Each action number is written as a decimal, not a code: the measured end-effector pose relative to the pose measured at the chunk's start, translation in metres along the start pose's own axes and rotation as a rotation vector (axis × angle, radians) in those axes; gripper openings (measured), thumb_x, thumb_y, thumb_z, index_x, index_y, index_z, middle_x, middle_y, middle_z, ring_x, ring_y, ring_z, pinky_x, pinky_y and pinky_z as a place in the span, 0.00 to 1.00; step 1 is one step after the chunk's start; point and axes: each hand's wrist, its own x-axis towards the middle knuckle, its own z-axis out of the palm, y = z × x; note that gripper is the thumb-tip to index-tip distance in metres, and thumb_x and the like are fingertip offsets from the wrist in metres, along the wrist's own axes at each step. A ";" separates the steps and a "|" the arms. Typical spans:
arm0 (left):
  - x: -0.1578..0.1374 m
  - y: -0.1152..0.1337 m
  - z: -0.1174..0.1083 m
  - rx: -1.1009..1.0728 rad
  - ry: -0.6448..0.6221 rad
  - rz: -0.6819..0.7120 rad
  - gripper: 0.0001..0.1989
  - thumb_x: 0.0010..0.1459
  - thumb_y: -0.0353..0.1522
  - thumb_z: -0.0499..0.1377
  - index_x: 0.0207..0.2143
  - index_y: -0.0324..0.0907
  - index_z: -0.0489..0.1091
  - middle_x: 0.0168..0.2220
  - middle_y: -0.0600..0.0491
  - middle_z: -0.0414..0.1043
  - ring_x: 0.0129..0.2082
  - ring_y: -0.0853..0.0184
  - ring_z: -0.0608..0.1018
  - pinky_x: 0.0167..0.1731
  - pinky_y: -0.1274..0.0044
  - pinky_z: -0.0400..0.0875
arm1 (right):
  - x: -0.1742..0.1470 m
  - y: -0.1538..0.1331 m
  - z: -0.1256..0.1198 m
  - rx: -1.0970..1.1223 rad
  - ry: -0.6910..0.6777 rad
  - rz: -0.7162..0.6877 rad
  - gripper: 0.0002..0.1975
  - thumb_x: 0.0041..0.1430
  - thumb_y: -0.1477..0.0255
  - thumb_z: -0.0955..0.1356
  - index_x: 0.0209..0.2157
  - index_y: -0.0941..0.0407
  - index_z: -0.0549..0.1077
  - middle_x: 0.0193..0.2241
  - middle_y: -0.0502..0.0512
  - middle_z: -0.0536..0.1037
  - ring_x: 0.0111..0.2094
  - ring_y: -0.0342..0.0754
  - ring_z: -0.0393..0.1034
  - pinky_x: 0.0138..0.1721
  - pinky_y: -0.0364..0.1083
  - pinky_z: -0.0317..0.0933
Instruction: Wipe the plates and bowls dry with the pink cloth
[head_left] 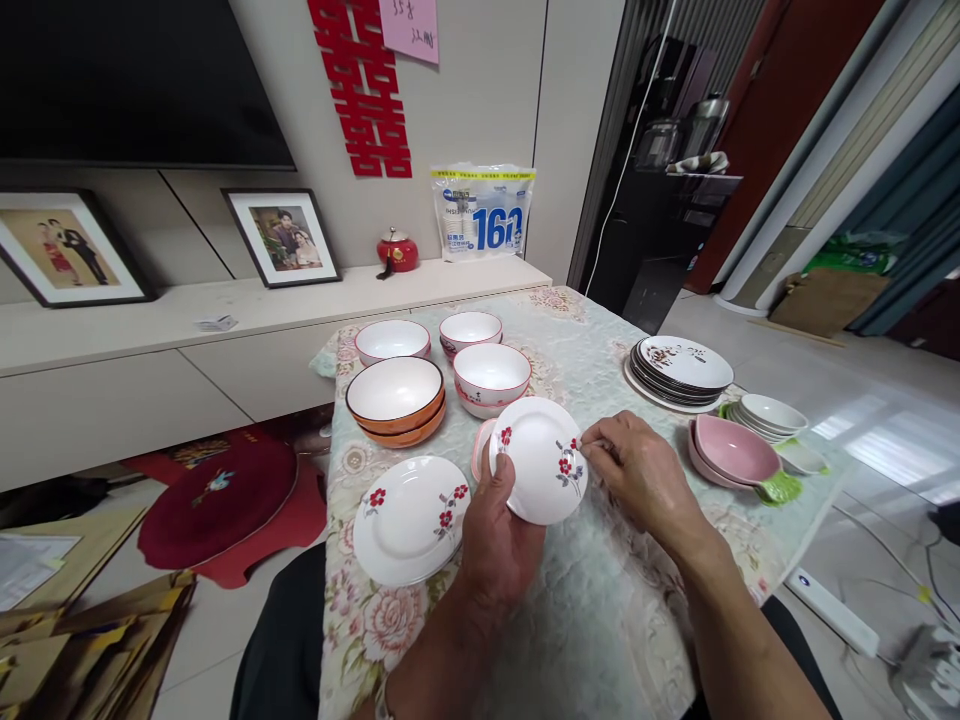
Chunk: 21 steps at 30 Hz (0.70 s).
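Note:
My left hand [499, 530] holds a small white plate [536, 460] with red flowers and grey leaves, thumb on its face and fingers underneath. The plate is tilted towards me above the table. At its right rim, the fingertips of my right hand [637, 465] are pinched together against the edge. Left of my left hand lies a larger white plate [409, 520] with the same flower pattern. Behind the held plate, a pink-rimmed dish [478, 455] is mostly hidden. Beyond it stand white bowls with red rims [491, 370] and stacked orange bowls [397, 400].
To the right are stacked dark-edged plates [686, 365], pink leaf-shaped bowls [735, 450] and small white bowls [772, 412]. A flowered cloth covers the table [585, 620]. Behind it, a low cabinet [292, 325] carries framed photos, a red jar [397, 250] and a plastic pack [484, 215].

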 end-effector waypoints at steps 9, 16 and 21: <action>0.001 0.004 0.005 -0.021 0.061 0.047 0.26 0.65 0.37 0.55 0.64 0.45 0.60 0.55 0.44 0.75 0.58 0.51 0.73 0.59 0.57 0.65 | -0.002 0.003 -0.007 0.257 -0.184 0.041 0.05 0.60 0.71 0.66 0.33 0.52 0.75 0.31 0.50 0.75 0.33 0.47 0.68 0.35 0.45 0.57; 0.001 0.006 0.008 -0.023 0.120 0.058 0.25 0.64 0.37 0.56 0.61 0.40 0.63 0.54 0.40 0.75 0.58 0.51 0.73 0.58 0.59 0.67 | 0.008 0.008 0.020 0.756 -0.098 0.218 0.08 0.53 0.65 0.72 0.31 0.55 0.74 0.32 0.50 0.78 0.34 0.47 0.69 0.36 0.44 0.60; -0.003 0.009 0.010 0.058 0.128 0.036 0.31 0.58 0.30 0.61 0.63 0.50 0.59 0.54 0.47 0.76 0.52 0.55 0.78 0.55 0.61 0.70 | 0.011 0.017 0.024 0.802 -0.039 0.246 0.08 0.51 0.66 0.73 0.31 0.55 0.74 0.28 0.49 0.77 0.30 0.45 0.67 0.33 0.43 0.60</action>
